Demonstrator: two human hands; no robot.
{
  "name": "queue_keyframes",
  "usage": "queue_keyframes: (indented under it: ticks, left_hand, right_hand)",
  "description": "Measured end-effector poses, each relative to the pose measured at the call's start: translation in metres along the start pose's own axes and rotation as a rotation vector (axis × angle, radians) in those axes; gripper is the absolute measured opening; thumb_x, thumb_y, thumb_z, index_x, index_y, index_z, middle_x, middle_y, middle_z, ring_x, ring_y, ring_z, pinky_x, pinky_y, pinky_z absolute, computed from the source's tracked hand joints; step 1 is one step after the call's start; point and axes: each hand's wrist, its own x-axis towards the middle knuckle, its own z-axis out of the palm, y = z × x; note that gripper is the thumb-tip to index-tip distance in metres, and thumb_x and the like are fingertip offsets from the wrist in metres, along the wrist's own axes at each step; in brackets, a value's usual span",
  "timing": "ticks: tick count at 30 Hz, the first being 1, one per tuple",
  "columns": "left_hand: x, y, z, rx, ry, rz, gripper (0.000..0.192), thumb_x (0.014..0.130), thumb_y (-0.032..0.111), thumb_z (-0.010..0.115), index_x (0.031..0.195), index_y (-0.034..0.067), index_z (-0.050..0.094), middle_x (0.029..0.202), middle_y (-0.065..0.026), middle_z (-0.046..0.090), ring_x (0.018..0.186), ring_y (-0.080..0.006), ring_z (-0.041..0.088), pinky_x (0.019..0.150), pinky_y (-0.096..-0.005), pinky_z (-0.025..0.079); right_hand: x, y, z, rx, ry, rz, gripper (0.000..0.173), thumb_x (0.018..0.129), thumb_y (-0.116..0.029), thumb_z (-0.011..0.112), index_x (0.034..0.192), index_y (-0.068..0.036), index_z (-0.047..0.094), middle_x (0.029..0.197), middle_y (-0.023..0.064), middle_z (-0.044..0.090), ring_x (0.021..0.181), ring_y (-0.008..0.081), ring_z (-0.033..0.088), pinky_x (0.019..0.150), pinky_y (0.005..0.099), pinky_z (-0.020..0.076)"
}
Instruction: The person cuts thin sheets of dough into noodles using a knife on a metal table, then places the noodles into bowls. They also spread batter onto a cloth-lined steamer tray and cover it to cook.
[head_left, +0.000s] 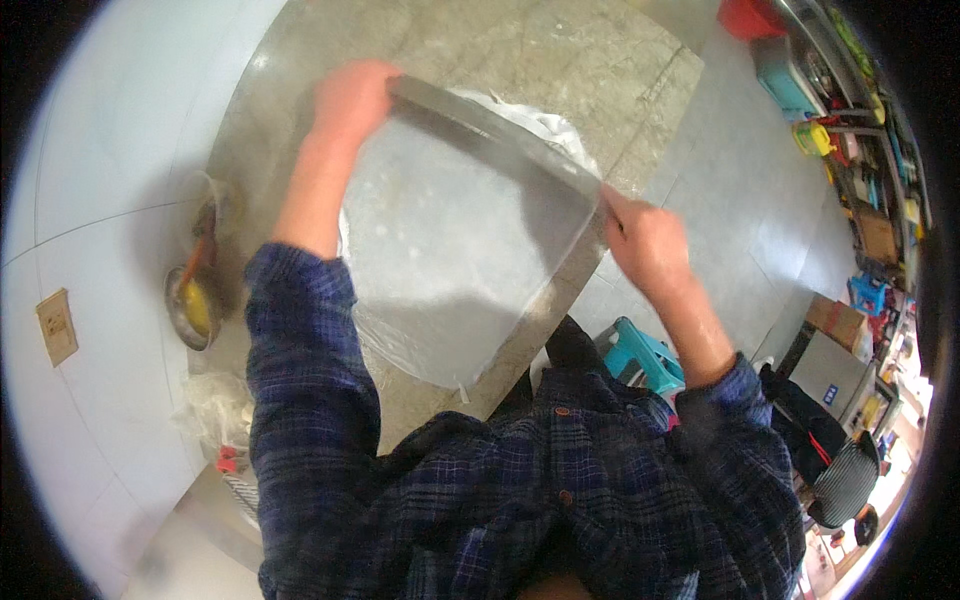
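In both hands I hold a long dark flat bar, blurred, slanting above the table. At its far left end is my left hand, closed around it. My right hand grips the other end, near the table's right edge. Below the bar lies a broad, roundish whitish sheet, smooth and slightly shiny; its material is unclear. Past the bar, white crumpled material shows along the sheet's far side. A thin clear film edge lies at the near side. The table top is mottled and stone-like.
By the left wall stands a metal bowl with yellow contents and a reddish-handled utensil. A clear plastic bag lies nearer me. At right are a turquoise stool, a grey box and crowded shelves. A socket is on the wall.
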Motion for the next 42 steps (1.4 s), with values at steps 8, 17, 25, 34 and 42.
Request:
queue_keyframes:
  ticks: [8, 17, 25, 34, 42]
  left_hand:
    - [-0.011, -0.02, -0.005, -0.07, 0.057, -0.011, 0.024, 0.08, 0.007, 0.062, 0.099, 0.017, 0.074, 0.098, -0.0101, 0.07, 0.094, -0.034, 0.065, 0.078, -0.0442, 0.052]
    - [-0.035, -0.023, -0.008, 0.095, -0.013, 0.024, 0.022, 0.08, 0.009, 0.062, 0.097, 0.018, 0.074, 0.095, -0.0092, 0.07, 0.093, -0.0326, 0.065, 0.079, -0.044, 0.052]
    - [-0.058, -0.03, -0.01, -0.043, 0.105, 0.017, 0.027, 0.082, 0.011, 0.062, 0.105, 0.018, 0.072, 0.104, -0.01, 0.069, 0.097, -0.0331, 0.065, 0.08, -0.043, 0.052]
    - [-0.09, -0.037, -0.02, 0.069, -0.057, -0.077, 0.03, 0.082, 0.01, 0.061, 0.108, 0.019, 0.073, 0.11, -0.0087, 0.069, 0.103, -0.0313, 0.064, 0.084, -0.043, 0.052]
    - [-0.113, -0.042, -0.039, 0.098, -0.072, -0.106, 0.033, 0.082, 0.006, 0.059, 0.109, 0.019, 0.072, 0.106, -0.0086, 0.07, 0.099, -0.0311, 0.065, 0.086, -0.0416, 0.051]
  right_hand:
    - [-0.009, -0.012, 0.008, 0.01, 0.085, -0.095, 0.034, 0.092, -0.017, 0.052, 0.125, -0.008, 0.054, 0.083, 0.0164, 0.067, 0.074, 0.036, 0.066, 0.065, 0.0472, 0.0523]
    - [-0.019, -0.027, 0.02, 0.033, 0.068, -0.049, 0.025, 0.093, -0.016, 0.051, 0.117, -0.008, 0.054, 0.083, 0.0175, 0.066, 0.076, 0.0363, 0.067, 0.065, 0.0475, 0.0525]
    - [-0.044, -0.046, 0.035, 0.1, 0.034, -0.031, 0.037, 0.089, -0.016, 0.055, 0.126, -0.01, 0.058, 0.086, 0.0206, 0.067, 0.08, 0.0388, 0.066, 0.069, 0.0491, 0.0516]
    - [-0.041, -0.063, 0.037, 0.043, -0.009, 0.009, 0.036, 0.089, -0.016, 0.055, 0.124, -0.011, 0.059, 0.086, 0.0214, 0.066, 0.079, 0.0402, 0.064, 0.066, 0.0495, 0.0505]
    - [-0.061, -0.082, 0.038, 0.146, -0.06, -0.049, 0.037, 0.09, -0.017, 0.055, 0.126, -0.012, 0.057, 0.082, 0.0211, 0.065, 0.076, 0.0409, 0.064, 0.067, 0.0508, 0.0498]
